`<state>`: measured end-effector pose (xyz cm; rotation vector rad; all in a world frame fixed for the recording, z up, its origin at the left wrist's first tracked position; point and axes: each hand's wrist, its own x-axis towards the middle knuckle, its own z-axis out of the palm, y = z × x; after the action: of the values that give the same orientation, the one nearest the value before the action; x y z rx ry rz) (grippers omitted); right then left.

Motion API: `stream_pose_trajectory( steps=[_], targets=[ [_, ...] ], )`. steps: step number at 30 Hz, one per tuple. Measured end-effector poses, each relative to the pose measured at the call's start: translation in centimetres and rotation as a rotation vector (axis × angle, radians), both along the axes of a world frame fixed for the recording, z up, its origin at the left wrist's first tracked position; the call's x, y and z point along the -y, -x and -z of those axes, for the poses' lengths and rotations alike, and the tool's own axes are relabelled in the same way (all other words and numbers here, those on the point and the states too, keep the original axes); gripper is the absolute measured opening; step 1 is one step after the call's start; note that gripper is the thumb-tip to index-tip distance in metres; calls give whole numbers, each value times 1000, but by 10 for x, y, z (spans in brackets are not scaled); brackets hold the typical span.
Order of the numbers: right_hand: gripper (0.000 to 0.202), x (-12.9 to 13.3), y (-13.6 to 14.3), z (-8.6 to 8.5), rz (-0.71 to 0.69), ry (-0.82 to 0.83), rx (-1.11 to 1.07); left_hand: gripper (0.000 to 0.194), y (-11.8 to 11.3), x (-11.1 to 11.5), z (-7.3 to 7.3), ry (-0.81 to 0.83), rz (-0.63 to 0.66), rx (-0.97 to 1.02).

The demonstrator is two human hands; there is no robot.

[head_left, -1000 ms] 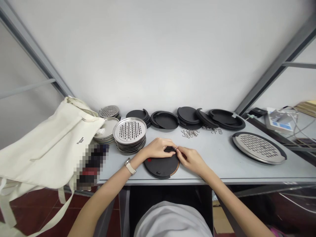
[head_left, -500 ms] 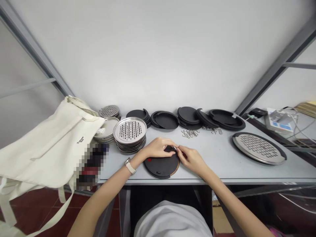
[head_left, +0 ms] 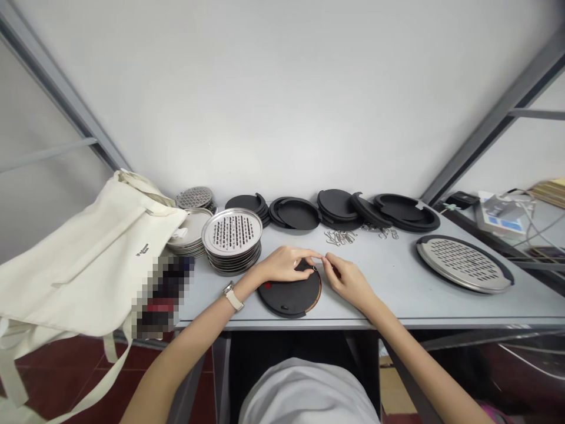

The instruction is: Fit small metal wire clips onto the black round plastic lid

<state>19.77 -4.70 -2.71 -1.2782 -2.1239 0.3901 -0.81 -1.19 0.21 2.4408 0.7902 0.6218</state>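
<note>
Currently, head view: both hands are close together over the front of the grey bench (head_left: 379, 277), working at a round black piece (head_left: 289, 297) that lies flat near the bench's front edge. Left hand (head_left: 286, 263) spreads over the far part of this piece, thumb and forefinger arched about a small shiny bit (head_left: 314, 267) at its rim; cannot tell whether they grip it. Right hand (head_left: 344, 280) is bent in from the other side, finger and thumb tips drawn near each other, just beside the left forefinger tip; anything between them is too small to make out. Black piece shows a red mark (head_left: 268, 285) at left and a copper-coloured strip (head_left: 315, 299) along its right edge. Pale-strapped watch (head_left: 232, 296) on left wrist.

Beyond the hands: loose metal hooks (head_left: 339, 237) in a small heap, with black round dishes (head_left: 300, 214) in a row along the wall. Left of the black piece, a stack of perforated silver discs (head_left: 232, 232). Farther left, a cream bag (head_left: 88, 253). Well to the right, a larger perforated silver plate (head_left: 463, 263) with a dark rim.
</note>
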Motion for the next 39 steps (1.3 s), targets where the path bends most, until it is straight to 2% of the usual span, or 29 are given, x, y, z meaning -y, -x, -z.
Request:
stream_pose_trajectory(
  steps=[3,8,12,15,24,29,39],
  targets=[
    [28,0,0,0,4,-2,-2,44,-1,1,-3,-27,11,10],
    [27,-2,-1,3,90,-31,-56,42,-2,2,-6,-77,30,35],
    [27,-5,0,5,-6,38,22,23,-2,0,-3,-85,8,46],
    [29,-5,2,5,-43,61,99,20,-2,-2,0,-92,-4,38],
    [31,-2,2,0,-130,97,94,19,-1,0,0,-136,-37,-47],
    [33,-3,1,1,-125,108,98,31,1,-1,0,-152,-24,-143],
    [35,-2,1,1,-132,122,60,24,1,-1,1,-158,9,-144]
  ],
)
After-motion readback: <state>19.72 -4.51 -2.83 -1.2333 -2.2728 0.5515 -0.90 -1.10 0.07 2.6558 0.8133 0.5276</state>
